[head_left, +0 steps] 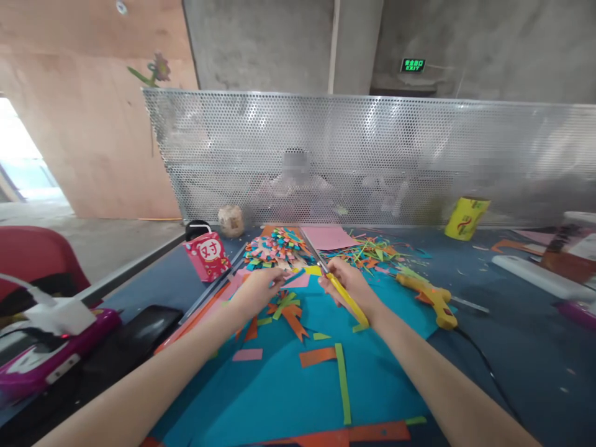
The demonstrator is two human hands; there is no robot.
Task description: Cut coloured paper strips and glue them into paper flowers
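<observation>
Yellow-handled scissors (347,295) are gripped in my right hand (349,288), their blades pointing up and left, away from me. My left hand (261,290) pinches a narrow blue strip (294,275) just left of the scissors. Beneath both hands lies a blue sheet (372,379). On it, between my forearms, are an orange and green cut-paper piece (291,310), a pink strip (248,354), an orange strip (317,356) and a long green strip (343,385). A heap of small coloured pieces (279,247) sits beyond my left hand.
A yellow glue gun (431,298) with a cord lies at right. Further back are a yellow roll (467,218), pink paper (328,237) and a perforated metal screen (344,155), with a person behind it. At left are a red drink carton (208,256) and a purple power strip (60,360).
</observation>
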